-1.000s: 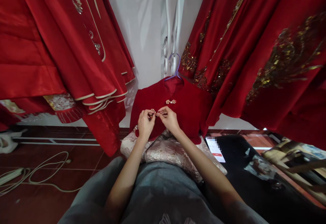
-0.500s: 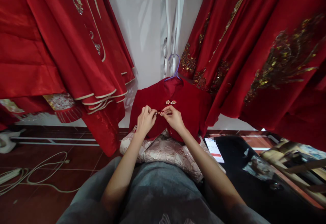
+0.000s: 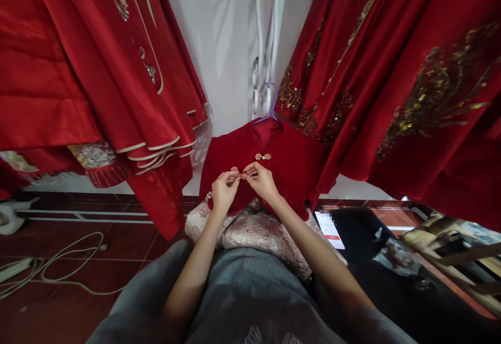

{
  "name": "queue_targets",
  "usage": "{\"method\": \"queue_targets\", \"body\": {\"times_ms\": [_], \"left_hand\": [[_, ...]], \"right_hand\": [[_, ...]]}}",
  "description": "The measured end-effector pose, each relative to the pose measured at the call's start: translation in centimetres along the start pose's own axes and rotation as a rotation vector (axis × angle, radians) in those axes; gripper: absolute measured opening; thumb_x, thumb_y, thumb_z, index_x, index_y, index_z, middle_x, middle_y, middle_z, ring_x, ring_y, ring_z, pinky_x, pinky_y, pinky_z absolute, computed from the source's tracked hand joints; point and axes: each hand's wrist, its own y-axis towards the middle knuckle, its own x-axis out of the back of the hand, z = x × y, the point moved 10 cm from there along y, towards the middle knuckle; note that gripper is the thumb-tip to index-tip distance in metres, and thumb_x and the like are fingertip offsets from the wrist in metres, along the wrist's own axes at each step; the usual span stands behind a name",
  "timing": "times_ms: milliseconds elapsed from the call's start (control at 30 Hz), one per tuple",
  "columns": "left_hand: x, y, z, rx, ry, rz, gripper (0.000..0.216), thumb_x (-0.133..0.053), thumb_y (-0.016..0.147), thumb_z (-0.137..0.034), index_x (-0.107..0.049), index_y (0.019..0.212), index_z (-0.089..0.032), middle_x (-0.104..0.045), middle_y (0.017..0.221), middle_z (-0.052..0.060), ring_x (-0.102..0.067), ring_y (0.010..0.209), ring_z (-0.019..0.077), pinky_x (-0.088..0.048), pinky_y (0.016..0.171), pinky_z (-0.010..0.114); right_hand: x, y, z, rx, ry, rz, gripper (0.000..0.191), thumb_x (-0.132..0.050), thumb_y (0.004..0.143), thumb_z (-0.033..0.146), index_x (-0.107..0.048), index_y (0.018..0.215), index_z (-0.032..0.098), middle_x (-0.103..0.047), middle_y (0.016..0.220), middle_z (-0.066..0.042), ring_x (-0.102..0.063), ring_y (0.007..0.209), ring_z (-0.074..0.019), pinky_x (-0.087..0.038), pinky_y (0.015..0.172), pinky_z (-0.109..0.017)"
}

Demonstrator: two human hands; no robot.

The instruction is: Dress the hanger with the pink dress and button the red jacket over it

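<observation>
A small red velvet jacket (image 3: 291, 169) hangs on a purple hanger (image 3: 268, 105) in front of me, above a pale brocade skirt (image 3: 258, 234). My left hand (image 3: 222, 191) and my right hand (image 3: 261, 181) meet at the jacket's front, fingers pinched on a pearl knot button (image 3: 236, 172). A second pearl button (image 3: 262, 156) sits fastened just above them. My grey-clad lap (image 3: 242, 292) fills the foreground.
Red embroidered gowns (image 3: 97, 67) hang at left and heavier gold-embroidered ones (image 3: 395, 72) at right. A white wall stand (image 3: 266, 36) rises behind. A phone (image 3: 329, 229) lies on a dark surface at right. A white cable (image 3: 62, 265) and power strip (image 3: 15, 269) lie on the floor.
Both hands stay at the same button; their fingers shifted slightly up and back down as they worked the fastening. Nothing else moved.
</observation>
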Motion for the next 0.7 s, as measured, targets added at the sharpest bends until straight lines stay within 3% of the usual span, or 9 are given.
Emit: {"method": "queue_targets", "body": {"times_ms": [300,500,600,700], "left_hand": [[0.0,0.3,-0.4,0.093,-0.042,0.032,0.018,-0.065,0.076,-0.022,-0.071,0.091,-0.014,-0.074,0.093,0.008,-0.070,0.075,0.0150,-0.057,0.076,0.028],[-0.2,1.2,1.4,0.186,-0.032,0.129,0.018,-0.066,0.072,-0.027,-0.071,0.084,-0.015,-0.073,0.079,0.005,-0.067,0.067,0.0148,-0.054,0.066,0.025],[-0.9,1.7,1.9,0.147,-0.062,0.234,0.016,-0.066,0.073,-0.027,-0.070,0.083,-0.015,-0.073,0.082,0.006,-0.066,0.070,0.0140,-0.052,0.067,0.025],[0.1,1.6,2.0,0.096,-0.057,0.204,0.025,-0.066,0.074,-0.028,-0.066,0.097,-0.016,-0.071,0.093,0.007,-0.064,0.075,0.0130,-0.051,0.070,0.025]], "right_hand": [[0.0,0.3,-0.1,-0.002,0.005,-0.033,0.008,-0.062,0.078,0.022,-0.059,0.084,0.019,-0.066,0.079,-0.002,-0.065,0.073,-0.0132,-0.055,0.069,-0.025],[-0.2,0.0,0.5,0.017,-0.026,-0.009,0.006,-0.060,0.079,0.024,-0.059,0.083,0.019,-0.067,0.080,-0.002,-0.065,0.074,-0.0128,-0.056,0.069,-0.025],[-0.2,-0.2,0.8,0.008,-0.010,0.041,0.005,-0.060,0.079,0.022,-0.061,0.083,0.019,-0.068,0.083,-0.002,-0.066,0.076,-0.0132,-0.056,0.071,-0.026],[0.2,-1.0,0.8,-0.025,0.042,0.125,0.011,-0.059,0.080,0.021,-0.064,0.090,0.019,-0.071,0.092,-0.004,-0.069,0.084,-0.0142,-0.057,0.078,-0.028]]}}
